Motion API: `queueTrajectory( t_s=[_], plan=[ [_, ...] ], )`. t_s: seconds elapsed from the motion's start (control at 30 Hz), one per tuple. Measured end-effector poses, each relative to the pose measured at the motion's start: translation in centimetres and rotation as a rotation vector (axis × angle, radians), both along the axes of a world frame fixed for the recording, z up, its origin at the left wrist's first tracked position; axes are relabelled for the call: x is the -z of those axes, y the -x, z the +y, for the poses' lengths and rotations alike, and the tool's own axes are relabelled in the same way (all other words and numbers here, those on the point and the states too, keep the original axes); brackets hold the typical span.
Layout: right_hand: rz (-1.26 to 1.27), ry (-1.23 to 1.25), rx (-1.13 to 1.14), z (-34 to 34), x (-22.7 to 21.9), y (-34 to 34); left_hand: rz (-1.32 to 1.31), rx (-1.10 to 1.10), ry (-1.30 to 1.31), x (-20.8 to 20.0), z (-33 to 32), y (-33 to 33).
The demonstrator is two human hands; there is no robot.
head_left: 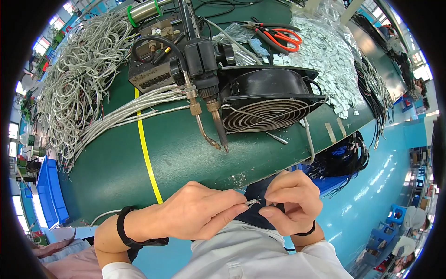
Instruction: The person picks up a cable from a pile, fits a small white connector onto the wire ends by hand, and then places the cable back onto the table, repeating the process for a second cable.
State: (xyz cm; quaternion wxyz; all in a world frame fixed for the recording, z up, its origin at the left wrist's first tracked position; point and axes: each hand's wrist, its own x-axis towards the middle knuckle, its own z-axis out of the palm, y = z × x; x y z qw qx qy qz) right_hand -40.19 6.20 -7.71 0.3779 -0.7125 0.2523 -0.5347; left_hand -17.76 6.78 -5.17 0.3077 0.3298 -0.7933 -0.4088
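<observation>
Thumb and forefinger of my left hand (200, 211) are pinched on the stripped end of a thin grey cable (252, 202). Fine frayed wires stick out past the fingertips toward the right. Just beside them my right hand (295, 200) is curled, its thumb and fingers drawn together; whether anything small is between them is too hard to see. Both hands are in front of the bench's near edge, over my lap. Beyond them, a soldering iron (217, 122) hangs tip down from a stand, a thin metal feed tube (204, 130) beside it.
A black fan (269, 100) stands on the green bench (186, 158). Grey cables (88, 65) are heaped at left, with a solder spool (144, 13) behind. Red-handled pliers (283, 39) and many small pale squares (325, 60) lie at right. Black cables (348, 160) fill a blue bin below.
</observation>
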Motion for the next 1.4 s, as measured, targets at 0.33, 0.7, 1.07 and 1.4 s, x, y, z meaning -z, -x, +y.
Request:
queueTrajectory(
  t_s=[0.33,0.7,1.07,1.4],
  plan=[
    [-0.026,-0.142,-0.05,0.0,-0.3,0.5,-0.01,0.001,0.015,-0.1,0.0,0.1],
    [0.168,0.042,-0.023,-0.6,-0.7,0.5,-0.007,0.002,0.017,0.0,0.1,0.3],
    [0.216,-0.021,-0.034,-0.5,-0.9,0.7,-0.028,0.011,0.053,0.0,0.0,0.2],
    [-0.055,-0.429,-0.088,0.9,-0.2,-0.4,0.013,-0.059,0.064,-0.2,0.0,0.2]
  ],
)
